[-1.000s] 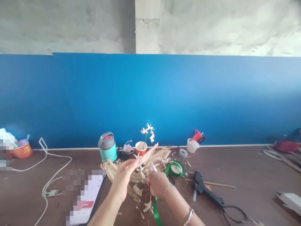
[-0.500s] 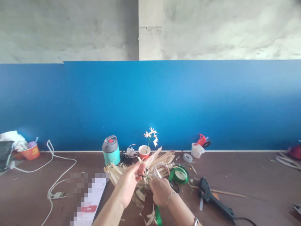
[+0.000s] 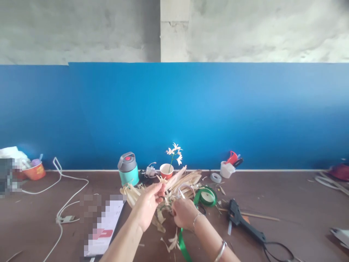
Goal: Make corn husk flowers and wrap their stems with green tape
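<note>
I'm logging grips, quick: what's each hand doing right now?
Left hand: closed, pinching a small pale flower at the fingertips.
Right hand: curled closed; whether it holds anything cannot be told.

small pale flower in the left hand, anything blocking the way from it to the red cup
Nothing visible stands in that direct line. The left hand holds the small pale flower, which shows at the lower left of the red cup; dry husk strips lie low to its right. Depth is hard to judge.

No writing can be read: the marks on the bright screen (image 3: 109, 215) and orange tub (image 3: 35, 173) are blurred.
</note>
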`<state>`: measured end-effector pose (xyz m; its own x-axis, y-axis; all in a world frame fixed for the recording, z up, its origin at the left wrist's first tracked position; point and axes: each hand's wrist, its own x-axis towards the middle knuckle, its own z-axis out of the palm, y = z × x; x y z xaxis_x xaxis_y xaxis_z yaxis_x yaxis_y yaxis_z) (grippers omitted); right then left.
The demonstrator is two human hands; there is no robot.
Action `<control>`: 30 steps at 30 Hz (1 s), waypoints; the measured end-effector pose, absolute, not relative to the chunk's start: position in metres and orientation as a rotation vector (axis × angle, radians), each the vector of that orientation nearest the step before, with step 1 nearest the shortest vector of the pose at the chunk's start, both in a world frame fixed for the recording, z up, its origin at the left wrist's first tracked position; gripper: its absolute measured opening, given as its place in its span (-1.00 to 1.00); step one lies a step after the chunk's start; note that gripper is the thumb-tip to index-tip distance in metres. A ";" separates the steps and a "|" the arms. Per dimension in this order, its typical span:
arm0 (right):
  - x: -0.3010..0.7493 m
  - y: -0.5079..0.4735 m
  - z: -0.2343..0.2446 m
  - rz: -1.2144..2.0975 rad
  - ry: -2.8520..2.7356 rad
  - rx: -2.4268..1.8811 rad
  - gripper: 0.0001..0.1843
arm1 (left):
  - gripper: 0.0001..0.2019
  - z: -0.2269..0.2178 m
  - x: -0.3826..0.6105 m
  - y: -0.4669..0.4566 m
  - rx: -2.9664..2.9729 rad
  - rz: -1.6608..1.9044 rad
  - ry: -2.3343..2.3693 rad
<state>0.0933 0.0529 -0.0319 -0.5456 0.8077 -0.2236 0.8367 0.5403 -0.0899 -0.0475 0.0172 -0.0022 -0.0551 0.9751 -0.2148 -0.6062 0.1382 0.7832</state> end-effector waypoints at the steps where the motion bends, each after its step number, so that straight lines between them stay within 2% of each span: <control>1: 0.093 0.053 -0.032 -0.273 2.612 1.418 -0.74 | -0.81 -0.003 -0.048 0.018 0.547 1.395 0.892; 7: 0.093 0.052 -0.035 -0.268 2.609 1.430 -0.68 | -0.82 -0.004 -0.048 0.018 0.629 1.378 0.885; 17: 0.104 0.056 -0.018 -0.497 2.895 1.519 -0.84 | -0.87 -0.003 -0.047 0.018 0.481 1.365 0.801; 19: 0.106 0.055 -0.010 -0.868 3.011 1.596 -0.88 | -0.86 -0.004 -0.047 0.019 0.392 1.353 0.784; 22: 0.103 0.050 -0.002 -1.897 2.882 1.602 -0.95 | -0.87 -0.004 -0.046 0.019 0.340 1.338 0.768; 24: 0.097 0.045 -0.001 -2.359 2.667 1.523 -0.98 | -0.86 -0.003 -0.044 0.018 0.335 1.343 0.750; 30: 0.081 0.033 0.001 -2.839 2.402 1.501 -0.83 | -0.86 -0.002 -0.037 0.015 0.338 1.326 0.729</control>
<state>0.0812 0.0329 0.0010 -0.4153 0.9094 0.0212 -0.1713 -0.0553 -0.9837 -0.0374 0.0152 -0.0016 0.0670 0.9554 -0.2876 -0.7547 0.2370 0.6117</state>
